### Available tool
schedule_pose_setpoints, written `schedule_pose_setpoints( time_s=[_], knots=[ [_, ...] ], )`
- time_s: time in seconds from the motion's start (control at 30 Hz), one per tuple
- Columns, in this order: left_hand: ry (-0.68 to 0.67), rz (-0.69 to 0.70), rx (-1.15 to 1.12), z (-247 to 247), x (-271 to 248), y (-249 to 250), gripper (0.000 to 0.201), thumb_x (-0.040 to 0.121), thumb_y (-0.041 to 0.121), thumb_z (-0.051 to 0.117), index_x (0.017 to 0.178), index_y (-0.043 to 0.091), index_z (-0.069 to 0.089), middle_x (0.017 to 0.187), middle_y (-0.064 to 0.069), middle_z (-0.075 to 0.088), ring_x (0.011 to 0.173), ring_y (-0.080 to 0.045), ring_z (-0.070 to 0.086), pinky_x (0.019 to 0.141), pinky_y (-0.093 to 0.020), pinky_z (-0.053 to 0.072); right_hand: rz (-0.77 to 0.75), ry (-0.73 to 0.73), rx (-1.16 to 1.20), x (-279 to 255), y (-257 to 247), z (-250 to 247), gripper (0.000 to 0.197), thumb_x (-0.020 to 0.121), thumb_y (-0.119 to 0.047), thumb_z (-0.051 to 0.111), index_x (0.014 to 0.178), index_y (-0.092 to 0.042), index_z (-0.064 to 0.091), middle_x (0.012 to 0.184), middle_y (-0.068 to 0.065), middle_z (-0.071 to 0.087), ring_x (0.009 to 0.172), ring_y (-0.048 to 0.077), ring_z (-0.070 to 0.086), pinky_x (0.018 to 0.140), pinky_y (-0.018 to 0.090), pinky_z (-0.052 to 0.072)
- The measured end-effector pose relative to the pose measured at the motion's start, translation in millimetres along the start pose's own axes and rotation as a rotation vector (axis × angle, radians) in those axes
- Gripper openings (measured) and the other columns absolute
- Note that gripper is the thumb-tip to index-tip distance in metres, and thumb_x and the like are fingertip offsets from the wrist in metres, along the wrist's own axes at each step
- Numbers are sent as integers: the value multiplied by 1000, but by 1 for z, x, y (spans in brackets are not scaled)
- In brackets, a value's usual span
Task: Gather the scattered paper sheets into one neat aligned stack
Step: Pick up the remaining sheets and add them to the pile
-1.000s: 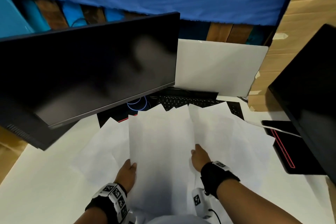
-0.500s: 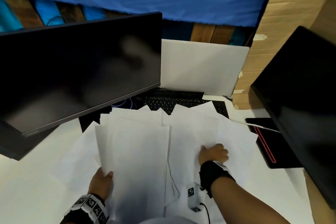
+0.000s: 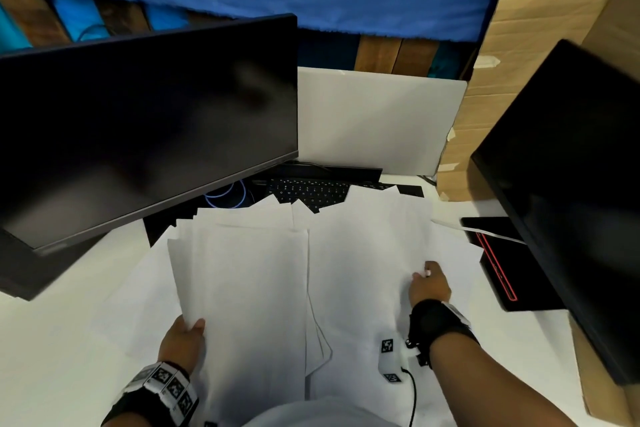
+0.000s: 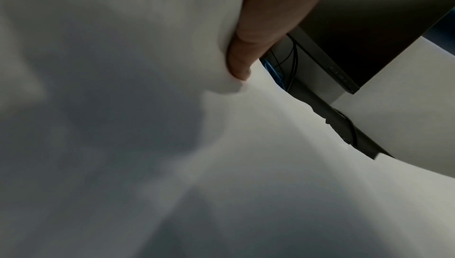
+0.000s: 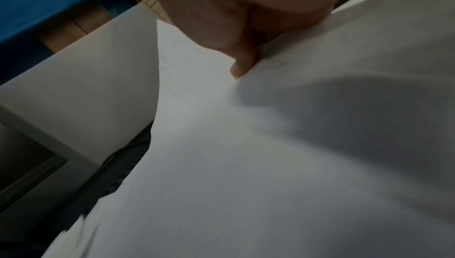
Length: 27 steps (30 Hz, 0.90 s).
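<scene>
Left hand grasping the near left edge of a gathered bundle of sheets, thumb on top. Right hand pinching the edge of a loose sheet just right of the bundle. More loose sheets fanned beneath on the white desk. Beyond, far side: keyboard, dark monitor left, second monitor right.
</scene>
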<state>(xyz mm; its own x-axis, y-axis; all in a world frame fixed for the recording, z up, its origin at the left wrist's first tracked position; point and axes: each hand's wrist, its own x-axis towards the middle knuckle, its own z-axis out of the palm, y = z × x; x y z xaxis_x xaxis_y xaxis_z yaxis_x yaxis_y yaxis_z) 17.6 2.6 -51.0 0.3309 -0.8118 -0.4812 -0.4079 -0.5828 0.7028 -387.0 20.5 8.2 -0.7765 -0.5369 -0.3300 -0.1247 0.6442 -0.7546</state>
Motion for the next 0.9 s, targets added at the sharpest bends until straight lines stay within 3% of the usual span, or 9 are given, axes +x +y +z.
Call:
schedule_pose_setpoints(
  time_s=[0.13, 0.2, 0.3, 0.37, 0.5, 0.57, 0.63, 0.77, 0.9],
  knots=[
    [11, 7, 29, 1, -1, 2, 32, 92, 13, 50, 117, -7, 53, 121, -30, 60, 112, -43, 54, 96, -42, 40, -62, -66, -41, 14, 14, -21, 59, 85, 3, 51, 137, -25, 47, 126, 15, 60, 115, 34, 56, 102, 36, 42],
    [10, 7, 36, 1, -2, 2, 32, 92, 13, 50, 118, -6, 53, 121, -30, 59, 113, -43, 54, 96, -43, 40, -64, -126, -57, 22, 23, -23, 52, 86, 1, 56, 133, -21, 52, 118, 15, 64, 111, 34, 58, 99, 34, 43],
    [12, 10, 45, 1, -3, 2, 33, 92, 12, 50, 118, -7, 52, 121, -30, 59, 113, -43, 54, 95, -42, 39, -85, -139, -60, 23, 28, -21, 5, 87, -5, 61, 91, -4, 64, 86, 12, 63, 92, 32, 60, 78, 30, 44],
    [14, 13, 50, 1, -4, 3, 33, 92, 12, 50, 118, -7, 52, 121, -31, 59, 113, -43, 54, 95, -42, 39, -79, -143, -125, 27, 27, -19, 26, 90, -7, 56, 66, -8, 46, 68, 9, 48, 79, 28, 49, 63, 32, 35],
    [20, 17, 48, 1, -5, 3, 33, 92, 12, 50, 119, -7, 52, 122, -30, 59, 114, -43, 54, 95, -41, 39, -44, -244, -321, 34, 15, -26, 10, 96, -10, 46, 98, -7, 55, 123, 25, 52, 116, 30, 50, 95, 33, 36],
    [20, 21, 43, 1, -5, 3, 33, 92, 12, 50, 119, -6, 53, 122, -29, 59, 114, -43, 54, 95, -41, 39, -37, -315, -482, 40, 14, -33, 37, 97, -10, 42, 132, 5, 44, 145, 22, 40, 134, 32, 39, 107, 30, 29],
    [13, 22, 34, 1, -5, 1, 32, 92, 12, 50, 118, -6, 53, 121, -29, 59, 113, -42, 54, 95, -41, 39, -52, -336, -567, 41, 14, -39, 39, 97, -9, 42, 131, 9, 43, 141, 22, 44, 132, 33, 41, 106, 30, 30],
    [14, 21, 25, 1, -4, 0, 31, 92, 12, 50, 118, -6, 53, 121, -29, 60, 112, -42, 55, 95, -41, 39, -74, -292, -416, 30, 21, -39, 7, 91, -4, 51, 86, -7, 46, 87, 6, 50, 97, 25, 46, 87, 35, 38],
    [18, 18, 3, 2, -5, 2, 33, 92, 12, 50, 119, -7, 53, 122, -30, 59, 114, -43, 54, 97, -42, 39, -11, -269, -186, 2, 25, -27, 55, 81, 0, 68, 127, 0, 39, 112, 13, 50, 111, 32, 53, 97, 36, 41]
  ],
)
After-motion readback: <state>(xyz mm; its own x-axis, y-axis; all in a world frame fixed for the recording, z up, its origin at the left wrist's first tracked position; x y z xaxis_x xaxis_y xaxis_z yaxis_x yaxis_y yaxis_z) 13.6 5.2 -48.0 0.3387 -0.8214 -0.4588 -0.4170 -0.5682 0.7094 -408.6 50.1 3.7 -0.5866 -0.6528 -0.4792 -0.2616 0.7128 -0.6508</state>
